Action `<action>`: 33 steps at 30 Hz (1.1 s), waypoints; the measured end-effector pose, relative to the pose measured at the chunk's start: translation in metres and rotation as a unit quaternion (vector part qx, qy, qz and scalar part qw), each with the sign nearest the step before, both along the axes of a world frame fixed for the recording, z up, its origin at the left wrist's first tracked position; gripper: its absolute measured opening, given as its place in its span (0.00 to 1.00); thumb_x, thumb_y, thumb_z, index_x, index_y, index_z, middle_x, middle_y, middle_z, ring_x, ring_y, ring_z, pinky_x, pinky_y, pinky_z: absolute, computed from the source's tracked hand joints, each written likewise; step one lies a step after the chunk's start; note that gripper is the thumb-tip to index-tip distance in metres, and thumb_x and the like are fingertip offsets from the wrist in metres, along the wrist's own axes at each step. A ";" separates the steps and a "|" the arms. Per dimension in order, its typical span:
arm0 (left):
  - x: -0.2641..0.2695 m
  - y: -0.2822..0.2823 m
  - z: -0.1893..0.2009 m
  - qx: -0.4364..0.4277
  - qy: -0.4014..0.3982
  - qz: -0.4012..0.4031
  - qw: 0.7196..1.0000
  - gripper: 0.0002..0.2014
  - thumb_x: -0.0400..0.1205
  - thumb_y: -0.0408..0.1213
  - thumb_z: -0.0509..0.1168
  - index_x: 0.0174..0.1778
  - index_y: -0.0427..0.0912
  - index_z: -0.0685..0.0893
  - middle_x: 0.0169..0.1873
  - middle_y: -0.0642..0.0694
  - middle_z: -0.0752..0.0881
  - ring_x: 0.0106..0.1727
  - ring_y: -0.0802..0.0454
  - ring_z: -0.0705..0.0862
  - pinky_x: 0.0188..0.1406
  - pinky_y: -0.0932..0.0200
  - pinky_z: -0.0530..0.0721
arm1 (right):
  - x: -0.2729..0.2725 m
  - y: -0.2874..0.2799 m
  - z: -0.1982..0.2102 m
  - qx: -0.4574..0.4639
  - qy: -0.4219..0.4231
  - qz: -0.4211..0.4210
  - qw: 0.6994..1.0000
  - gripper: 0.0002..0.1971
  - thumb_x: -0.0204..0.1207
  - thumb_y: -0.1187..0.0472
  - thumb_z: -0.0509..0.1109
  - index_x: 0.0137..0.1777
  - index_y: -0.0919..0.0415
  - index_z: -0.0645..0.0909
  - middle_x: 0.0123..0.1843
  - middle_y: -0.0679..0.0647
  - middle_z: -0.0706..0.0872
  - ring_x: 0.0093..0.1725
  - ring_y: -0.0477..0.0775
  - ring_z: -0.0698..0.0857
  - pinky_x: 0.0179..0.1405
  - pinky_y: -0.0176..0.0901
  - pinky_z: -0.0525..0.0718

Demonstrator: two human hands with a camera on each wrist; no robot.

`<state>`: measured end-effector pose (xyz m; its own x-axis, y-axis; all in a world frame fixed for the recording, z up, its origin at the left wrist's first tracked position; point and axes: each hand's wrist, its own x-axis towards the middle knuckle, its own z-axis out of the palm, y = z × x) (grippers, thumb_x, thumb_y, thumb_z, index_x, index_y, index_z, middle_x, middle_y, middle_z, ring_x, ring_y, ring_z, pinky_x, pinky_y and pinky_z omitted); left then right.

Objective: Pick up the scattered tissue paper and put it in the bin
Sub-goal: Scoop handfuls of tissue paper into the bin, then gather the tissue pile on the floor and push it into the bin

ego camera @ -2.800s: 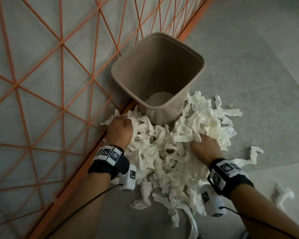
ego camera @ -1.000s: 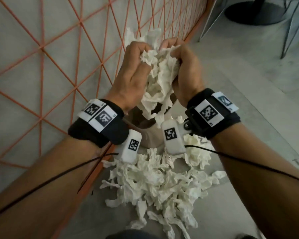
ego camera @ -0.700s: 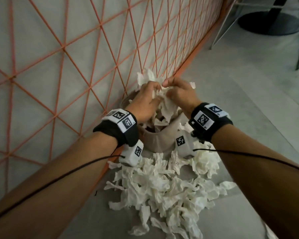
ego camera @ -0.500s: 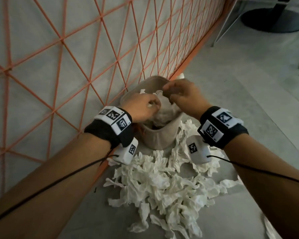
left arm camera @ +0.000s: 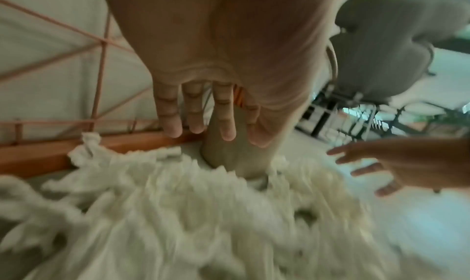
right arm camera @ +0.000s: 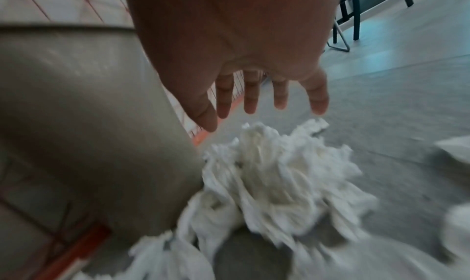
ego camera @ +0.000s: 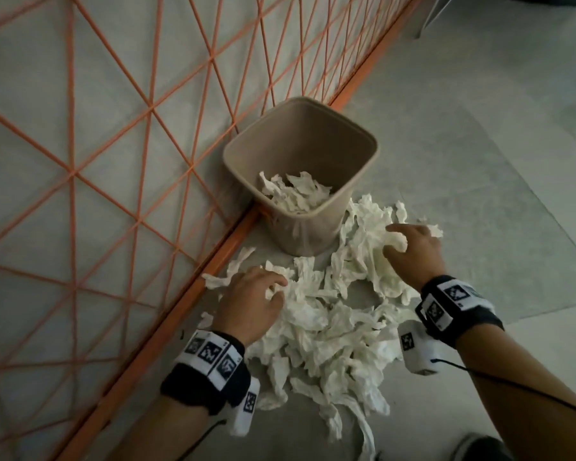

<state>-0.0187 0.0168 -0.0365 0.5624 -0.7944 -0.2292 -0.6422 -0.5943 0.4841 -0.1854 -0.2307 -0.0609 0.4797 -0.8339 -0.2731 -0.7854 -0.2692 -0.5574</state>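
Risks first, all placed vs the bin (ego camera: 363,181), going left to right. The orange rail (ego camera: 193,291) runs along the floor left of the bin; strips lie right against it, so a wide scoop w/ the left hand (ego camera: 251,302) could push some under or behind the lattice fence (ego camera: 113,161), probably hard to get back. Left hand sits below-left of the bin, on the paper. Its grip looks loosely spread in the wrist view and only starting to curl in the head view; holds nothing yet.

The bin looks light and stands free on the floor. A knock from either wrist could tip it, spilling the 1 small load already inside (ego camera: 295,193).

The right hand (ego camera: 413,247) is just right of the bin, over the heap's upper edge, fingers (right arm camera: 279,95) apart, clamped on nothing. Grabbing too big a bunch would likely shed strips over the rim on the way up.

Tissue paper (ego camera: 330,327): white, torn into long crumpled strips, tangled in 1 loose heap on the floor touching the bin's near and right sides. Stragglers trail off below it. Most is still on the floor, so I'd guess several more handfuls.
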 end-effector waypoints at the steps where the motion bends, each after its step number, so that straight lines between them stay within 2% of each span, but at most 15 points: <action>1: -0.010 0.000 -0.013 0.033 0.002 -0.025 0.999 0.14 0.80 0.47 0.66 0.61 0.60 0.83 0.65 0.56 0.79 0.67 0.50 0.76 0.65 0.52 0.77 | -0.004 0.004 -0.010 0.020 0.041 0.013 0.999 0.25 0.74 0.52 0.71 0.73 0.43 0.74 0.78 0.56 0.69 0.76 0.65 0.67 0.72 0.65 0.72; 3: -0.028 -0.003 -0.033 0.080 0.001 -0.072 0.994 0.21 0.78 0.51 0.66 0.68 0.64 0.78 0.72 0.57 0.73 0.72 0.49 0.70 0.69 0.49 0.75 | -0.011 0.011 -0.027 0.053 0.100 0.041 0.993 0.33 0.73 0.48 0.73 0.77 0.38 0.66 0.82 0.55 0.63 0.78 0.67 0.65 0.73 0.69 0.71; 5: -0.041 -0.005 -0.050 0.111 -0.002 -0.108 0.988 0.25 0.78 0.50 0.67 0.72 0.65 0.74 0.76 0.57 0.70 0.74 0.48 0.68 0.70 0.48 0.74 | -0.015 0.018 -0.040 0.055 0.140 0.064 0.987 0.37 0.72 0.46 0.74 0.79 0.36 0.61 0.82 0.55 0.63 0.77 0.67 0.67 0.71 0.68 0.73; 7: -0.048 -0.006 -0.061 0.120 0.004 -0.122 0.985 0.22 0.80 0.42 0.66 0.71 0.61 0.78 0.70 0.53 0.77 0.71 0.47 0.72 0.67 0.50 0.77 | -0.017 0.024 -0.049 0.033 0.150 0.057 0.986 0.35 0.72 0.47 0.74 0.78 0.40 0.64 0.77 0.57 0.70 0.73 0.67 0.71 0.67 0.66 0.77; 10: -0.049 -0.007 -0.060 0.074 0.014 -0.077 0.994 0.14 0.81 0.35 0.64 0.59 0.51 0.87 0.56 0.48 0.85 0.61 0.45 0.80 0.58 0.50 0.81 | -0.022 0.028 -0.057 -0.003 0.133 0.051 0.990 0.24 0.75 0.51 0.71 0.69 0.55 0.77 0.66 0.61 0.79 0.65 0.68 0.76 0.60 0.58 0.79; 12: -0.047 -0.008 -0.046 0.015 0.017 -0.039 0.999 0.09 0.78 0.34 0.65 0.50 0.48 0.88 0.49 0.49 0.84 0.51 0.48 0.82 0.50 0.54 0.81 | -0.023 0.029 -0.057 -0.003 0.105 0.041 0.994 0.17 0.76 0.56 0.68 0.63 0.62 0.81 0.61 0.63 0.81 0.61 0.69 0.79 0.57 0.55 0.79; 14: -0.046 -0.010 -0.027 -0.050 0.003 -0.008 0.999 0.05 0.76 0.33 0.66 0.42 0.47 0.84 0.44 0.52 0.80 0.41 0.52 0.80 0.42 0.57 0.79 | -0.026 0.029 -0.052 0.010 0.044 -0.004 0.999 0.17 0.76 0.59 0.65 0.61 0.66 0.81 0.58 0.65 0.82 0.58 0.69 0.81 0.53 0.52 0.79; 16: -0.042 -0.013 -0.008 -0.116 -0.018 0.020 0.993 0.06 0.75 0.29 0.66 0.36 0.45 0.81 0.41 0.51 0.77 0.36 0.53 0.78 0.35 0.60 0.77 | -0.029 0.028 -0.041 0.008 -0.027 -0.065 0.997 0.15 0.74 0.64 0.64 0.59 0.67 0.81 0.54 0.65 0.85 0.54 0.67 0.83 0.48 0.47 0.78; 19: -0.036 -0.024 0.010 -0.199 -0.023 0.019 0.979 0.12 0.74 0.21 0.59 0.33 0.41 0.80 0.42 0.48 0.78 0.39 0.53 0.78 0.38 0.61 0.76 | -0.039 0.024 -0.027 0.018 -0.099 -0.150 0.984 0.15 0.70 0.71 0.62 0.53 0.61 0.83 0.51 0.61 0.86 0.50 0.64 0.85 0.49 0.51 0.84; 22: -0.039 -0.047 0.016 -0.223 -0.028 -0.017 0.974 0.12 0.73 0.23 0.55 0.32 0.40 0.82 0.36 0.48 0.83 0.39 0.51 0.79 0.41 0.55 0.78 | -0.048 0.023 -0.015 0.039 -0.136 -0.189 0.972 0.18 0.67 0.74 0.58 0.45 0.55 0.85 0.50 0.53 0.83 0.48 0.62 0.85 0.47 0.56 0.88; 24: -0.047 -0.068 0.012 -0.193 -0.023 -0.028 0.980 0.10 0.78 0.31 0.57 0.35 0.42 0.81 0.33 0.48 0.83 0.38 0.49 0.78 0.39 0.51 0.78 | -0.056 0.024 -0.009 0.064 -0.162 -0.216 0.961 0.16 0.69 0.72 0.59 0.46 0.56 0.86 0.42 0.51 0.86 0.40 0.57 0.87 0.35 0.46 0.87; 26: -0.053 -0.091 0.001 -0.121 -0.008 -0.032 0.992 0.06 0.82 0.42 0.59 0.42 0.46 0.77 0.37 0.48 0.82 0.41 0.48 0.77 0.39 0.53 0.74 | -0.065 0.026 -0.007 0.088 -0.164 -0.240 0.953 0.11 0.74 0.61 0.64 0.49 0.63 0.87 0.37 0.52 0.88 0.37 0.52 0.87 0.30 0.38 0.82; 29: -0.056 -0.122 -0.026 -0.003 -0.015 -0.031 0.999 0.15 0.82 0.54 0.62 0.56 0.49 0.72 0.48 0.44 0.83 0.46 0.45 0.79 0.41 0.53 0.76 | -0.075 0.030 -0.019 0.128 -0.138 -0.262 0.946 0.28 0.73 0.38 0.65 0.53 0.64 0.87 0.48 0.59 0.91 0.47 0.60 0.89 0.49 0.52 0.87; 31: -0.057 -0.139 -0.044 0.049 -0.018 -0.026 0.998 0.23 0.81 0.57 0.64 0.64 0.46 0.70 0.55 0.40 0.84 0.52 0.39 0.82 0.44 0.49 0.80 | -0.082 0.034 -0.029 0.129 -0.111 -0.243 0.955 0.24 0.78 0.41 0.64 0.58 0.61 0.87 0.52 0.59 0.91 0.49 0.59 0.88 0.53 0.53 0.86; 33: -0.057 -0.150 -0.060 0.084 -0.023 -0.016 0.996 0.27 0.80 0.56 0.66 0.69 0.44 0.71 0.61 0.38 0.84 0.61 0.35 0.82 0.51 0.45 0.80 | -0.090 0.036 -0.037 0.132 -0.103 -0.237 0.957 0.17 0.80 0.54 0.64 0.66 0.57 0.83 0.54 0.60 0.90 0.45 0.56 0.87 0.49 0.48 0.86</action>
